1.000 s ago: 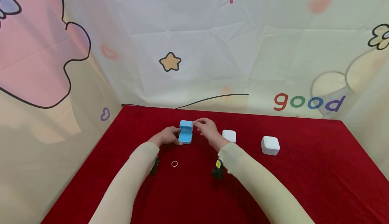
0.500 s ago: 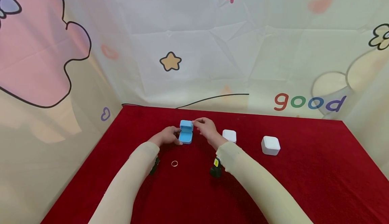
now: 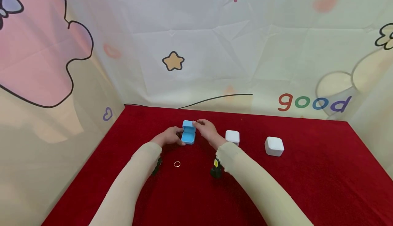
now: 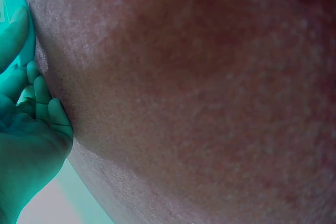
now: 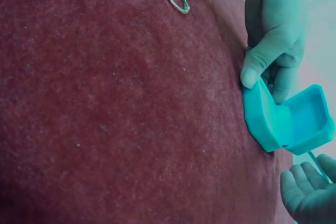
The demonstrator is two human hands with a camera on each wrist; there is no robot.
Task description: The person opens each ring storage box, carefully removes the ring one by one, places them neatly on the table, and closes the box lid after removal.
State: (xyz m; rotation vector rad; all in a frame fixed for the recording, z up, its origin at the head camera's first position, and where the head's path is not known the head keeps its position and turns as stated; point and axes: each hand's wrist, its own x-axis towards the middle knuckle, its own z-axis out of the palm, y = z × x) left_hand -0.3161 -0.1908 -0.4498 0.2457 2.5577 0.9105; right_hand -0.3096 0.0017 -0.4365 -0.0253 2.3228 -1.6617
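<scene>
A light-blue ring box (image 3: 188,137) stands with its lid raised on the red cloth, its inside facing me. The left hand (image 3: 172,136) grips the base from the left side, thumb at the front corner, as the right wrist view also shows. At the lid's upper right corner are the fingertips of the right hand (image 3: 206,130), thumb and forefinger close together there. In the right wrist view the right hand's other fingers (image 5: 302,179) are bent below the lid. A thin gold-coloured ring (image 3: 177,164) lies on the cloth nearer to me, between the forearms.
Two white rounded boxes stand to the right: one white box (image 3: 232,136) just beyond the right wrist, another white box (image 3: 274,146) farther right. The red cloth (image 3: 307,185) covers the table up to a printed backdrop (image 3: 215,59). Wrist cameras hang beneath both forearms.
The right hand has moved slightly left, its fingertips now overlapping the lid's corner. The left hand, the box and the ring keep their places; the head view has shifted slightly.
</scene>
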